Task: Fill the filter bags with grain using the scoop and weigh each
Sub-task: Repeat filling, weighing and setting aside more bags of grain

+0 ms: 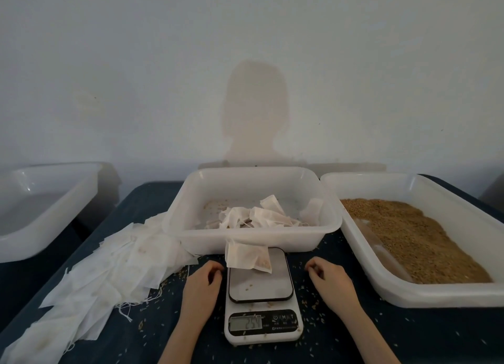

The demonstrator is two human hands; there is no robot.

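White, thin filter bag point(248, 256) lies on the far edge of the kitchen scale point(260, 295), its top overhanging the platform toward the middle tub point(253, 243). A little grain shows through its lower right corner. Its long axis runs roughly left to right, slightly tilted, with the grain-heavy corner pointing toward my right.

My left hand point(203, 278) rests on the dark blue table point(409, 336) just left of the scale, fingers loosely curled, holding nothing. My right hand point(328, 278) rests just right of the scale, fingers also loosely curled; the fingertips sit close together, and I cannot tell whether they pinch a grain or nothing at all.

The display point(246, 323) shows digits, too blurred to read with confidence.

Judging progress: the middle tub holds a small heap of filled bags point(259, 215), so several seem done. A long spill of flat empty bags point(109, 263) lies to my left, so much work is likely left. The right tub point(463, 293) holds plenty of brown grain point(409, 233); a pale shape at the grain's near edge may be the scoop, but I cannot be sure. A third tub point(41, 238) sits far left. Loose grains scatter the table.
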